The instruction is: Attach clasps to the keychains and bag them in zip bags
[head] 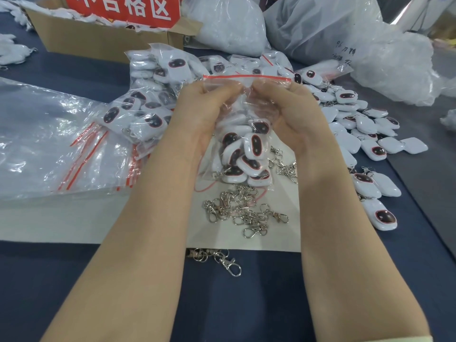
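不合格区 on red sign [128, 8]

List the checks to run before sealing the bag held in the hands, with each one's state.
1. Left hand and right hand both grip the zip bag below its top: ok.
2. Keychains sit low in the bag, below the hands: ok.
3. Red zip strip has nothing caught in it: ok.
4. Strip pressed shut along its whole length: cannot tell.
5. Every bagged keychain has a clasp: cannot tell; only one clasp shows, at the bag's lower left.
6. Loose clasps lie outside the bag on the white sheet: ok.
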A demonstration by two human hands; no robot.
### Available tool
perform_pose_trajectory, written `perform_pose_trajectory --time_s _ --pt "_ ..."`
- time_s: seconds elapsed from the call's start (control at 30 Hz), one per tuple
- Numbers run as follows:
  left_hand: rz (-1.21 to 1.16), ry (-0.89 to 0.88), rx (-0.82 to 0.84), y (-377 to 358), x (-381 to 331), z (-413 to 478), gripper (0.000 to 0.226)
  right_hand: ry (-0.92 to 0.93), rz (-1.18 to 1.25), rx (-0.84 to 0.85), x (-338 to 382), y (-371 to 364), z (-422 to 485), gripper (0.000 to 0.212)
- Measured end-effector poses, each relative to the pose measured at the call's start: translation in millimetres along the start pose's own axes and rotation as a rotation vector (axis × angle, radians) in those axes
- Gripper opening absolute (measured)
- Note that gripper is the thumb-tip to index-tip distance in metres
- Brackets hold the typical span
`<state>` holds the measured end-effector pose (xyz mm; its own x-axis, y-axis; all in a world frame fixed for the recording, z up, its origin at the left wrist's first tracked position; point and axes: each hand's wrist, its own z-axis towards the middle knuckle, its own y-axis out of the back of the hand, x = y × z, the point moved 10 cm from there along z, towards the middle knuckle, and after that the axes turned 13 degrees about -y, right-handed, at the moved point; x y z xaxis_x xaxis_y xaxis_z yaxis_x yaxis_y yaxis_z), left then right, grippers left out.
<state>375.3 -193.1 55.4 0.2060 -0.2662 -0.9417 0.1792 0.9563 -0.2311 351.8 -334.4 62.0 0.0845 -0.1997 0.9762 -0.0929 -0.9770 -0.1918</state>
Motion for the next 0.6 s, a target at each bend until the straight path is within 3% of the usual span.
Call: perform_pose_trajectory --time_s 0.1,0.3,0.43,0.6 --pt "0.043 -0.049 -0.019 3.5 -2.9 2.6 0.029 -0.009 -0.017 0.001 -0.2 -1.4 0.3 0.029" --pt "0.152 -0.129 0.002 3.0 -10.5 2.7 0.006 0.001 0.026 -0.009 0.9 -1.2 -0.6 0.034" --pt "0.090 -0.086 -0.024 1.3 -5.7 1.8 0.014 -0.017 0.034 -0.071 0.1 4.0 -2.1 0.038" --pt "0.032 -0.071 -0.052 4.8 -2.1 3.5 0.024 -0.049 0.069 -0.154 -1.5 8.5 -5.7 0.015"
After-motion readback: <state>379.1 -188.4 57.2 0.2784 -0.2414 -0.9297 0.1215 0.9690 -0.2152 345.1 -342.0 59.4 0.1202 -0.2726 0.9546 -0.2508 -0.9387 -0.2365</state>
